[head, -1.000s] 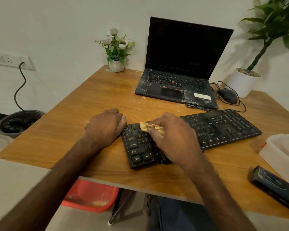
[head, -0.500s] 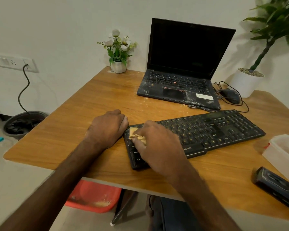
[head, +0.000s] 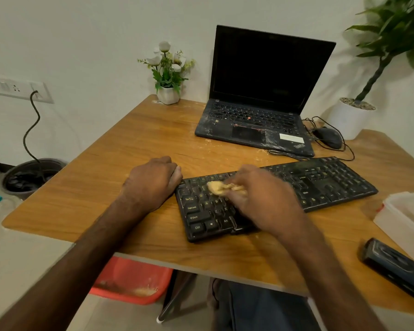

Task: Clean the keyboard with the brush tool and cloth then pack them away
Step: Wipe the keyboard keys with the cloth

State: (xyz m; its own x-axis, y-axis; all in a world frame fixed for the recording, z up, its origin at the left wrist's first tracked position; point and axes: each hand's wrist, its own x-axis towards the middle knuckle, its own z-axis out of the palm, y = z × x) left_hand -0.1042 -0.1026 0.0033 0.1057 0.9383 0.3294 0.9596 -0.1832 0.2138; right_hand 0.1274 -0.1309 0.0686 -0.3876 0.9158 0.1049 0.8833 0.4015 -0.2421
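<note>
The yellowish cloth is bunched in the curled fingers of the right hand and pressed onto the upper key rows near the left end of the keyboard, which is laid slantwise by the table's near edge. The left hand is balled up, nothing held, butted against the keyboard's left end. Bare wood is left toward the left edge; a laptop is parked at the far edge. Compared with half a second ago, the cloth is slid a bit rightward.
</note>
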